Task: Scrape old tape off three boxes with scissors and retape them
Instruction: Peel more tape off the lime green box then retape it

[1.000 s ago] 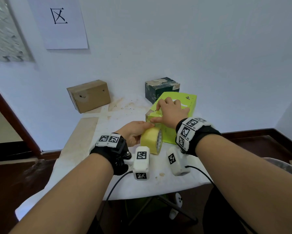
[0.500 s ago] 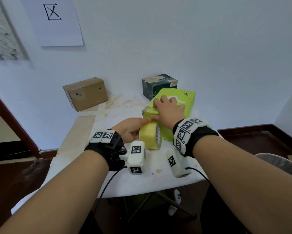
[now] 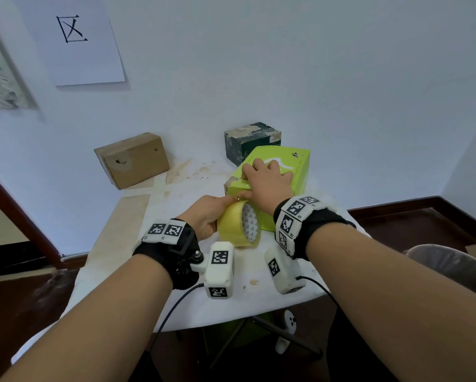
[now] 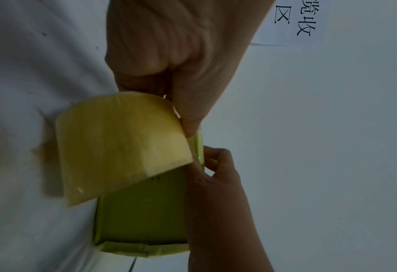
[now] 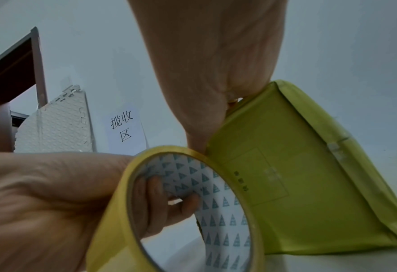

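Compared with a second ago, the roll of yellow packing tape [image 3: 239, 226] sits a little lower against the near face of the lime-green cardboard box [image 3: 300, 161], and the right hand [image 3: 267, 186] has slid slightly along the box's top near edge, which I read as a strip being drawn down over the corner and pressed into place; retaping of this box looks under way, not finished. The left hand [image 3: 208, 216] grips the roll, its fingers hooked through the patterned core as the right wrist view shows, with the thumb lying over the outer winding near the box edge. The right hand lies on top of the green box with fingers curled over the far side of the edge and the thumb pressing at the front, pinning box and tape end together. The box stands on the white-covered table [image 3: 137, 285], closed; nothing shows what it holds. Behind it, a dark green cube-shaped carton with torn pale patches [image 3: 252, 142] stands against the wall, also closed, and a plain brown cardboard box with small holes in its face [image 3: 133, 161] rests well apart to the left, closed too. Scissors are not in view in any picture.
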### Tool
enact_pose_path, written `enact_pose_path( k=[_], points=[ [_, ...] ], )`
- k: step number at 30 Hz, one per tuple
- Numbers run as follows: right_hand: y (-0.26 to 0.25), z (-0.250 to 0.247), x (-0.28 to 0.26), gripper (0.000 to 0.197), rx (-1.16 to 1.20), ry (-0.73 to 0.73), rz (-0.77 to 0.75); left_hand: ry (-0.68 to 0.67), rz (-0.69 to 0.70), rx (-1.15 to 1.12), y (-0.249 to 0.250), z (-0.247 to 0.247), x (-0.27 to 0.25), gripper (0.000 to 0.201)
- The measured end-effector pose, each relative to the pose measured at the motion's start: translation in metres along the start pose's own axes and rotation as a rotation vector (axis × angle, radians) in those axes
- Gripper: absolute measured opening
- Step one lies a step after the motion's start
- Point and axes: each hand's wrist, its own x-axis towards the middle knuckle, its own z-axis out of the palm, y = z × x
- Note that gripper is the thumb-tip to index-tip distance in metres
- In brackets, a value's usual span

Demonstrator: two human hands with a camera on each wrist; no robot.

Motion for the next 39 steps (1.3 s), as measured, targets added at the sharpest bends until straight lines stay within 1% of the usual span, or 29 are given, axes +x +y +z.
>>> enact_pose_path(
  k=[2,5,10,15,17,20,24,26,28,29,30,32,33,34,35,36,38,39],
  points=[
    [0.000,-0.001,-0.001,0.045,-0.004,0.007,0.007,-0.016,-0.021,0.009,0.002,-0.001,-0.001,0.046],
    [0.000,-0.002,-0.002,0.048,-0.001,0.005,0.007,-0.024,-0.021,0.077,0.008,-0.003,-0.006,0.046],
    [0.000,-0.005,-0.003,0.049,0.040,-0.018,0.011,0.008,0.024,0.220,0.011,-0.002,-0.014,0.029],
    [0.000,-0.005,-0.003,0.046,0.051,-0.024,0.015,0.000,0.030,0.278,0.010,0.001,-0.018,0.022],
    [-0.001,-0.004,-0.002,0.046,0.047,-0.022,0.018,-0.011,0.026,0.276,0.011,0.001,-0.018,0.020],
    [0.000,-0.004,-0.001,0.046,0.056,-0.016,0.016,-0.032,0.003,0.227,0.010,0.000,-0.019,0.026],
    [0.002,-0.001,0.001,0.048,0.034,0.015,0.013,-0.042,-0.062,0.112,0.008,0.000,-0.024,0.021],
    [0.002,-0.001,-0.001,0.048,0.024,0.012,-0.002,-0.052,-0.094,0.084,0.009,-0.001,-0.027,0.027],
    [0.005,-0.005,0.000,0.046,0.096,-0.019,-0.015,-0.062,-0.103,0.071,0.010,-0.003,-0.028,0.035],
    [0.009,-0.009,0.000,0.045,0.181,-0.017,0.007,-0.066,-0.107,0.068,0.010,-0.003,-0.028,0.036],
    [0.015,-0.014,0.000,0.043,0.278,0.018,0.048,-0.066,-0.115,0.063,0.010,-0.004,-0.028,0.036],
    [0.038,-0.022,-0.003,0.035,0.442,0.179,0.172,-0.066,-0.129,0.046,0.009,-0.004,-0.025,0.035],
    [0.052,-0.024,-0.006,0.030,0.476,0.254,0.249,-0.065,-0.131,0.039,0.008,-0.004,-0.022,0.035],
    [0.069,-0.023,-0.011,0.026,0.473,0.286,0.333,-0.066,-0.131,0.034,0.006,-0.004,-0.020,0.034],
    [0.085,-0.021,-0.018,0.026,0.440,0.253,0.415,-0.068,-0.130,0.028,0.005,-0.004,-0.018,0.033],
    [0.099,-0.015,-0.023,0.028,0.385,0.157,0.483,-0.065,-0.131,0.023,0.005,-0.005,-0.016,0.031],
    [0.120,0.002,-0.037,0.035,0.243,-0.116,0.571,-0.064,-0.136,0.014,0.002,-0.004,-0.011,0.029],
    [0.125,0.010,-0.043,0.036,0.184,-0.217,0.589,-0.064,-0.136,0.004,0.001,-0.004,-0.010,0.029]
  ],
)
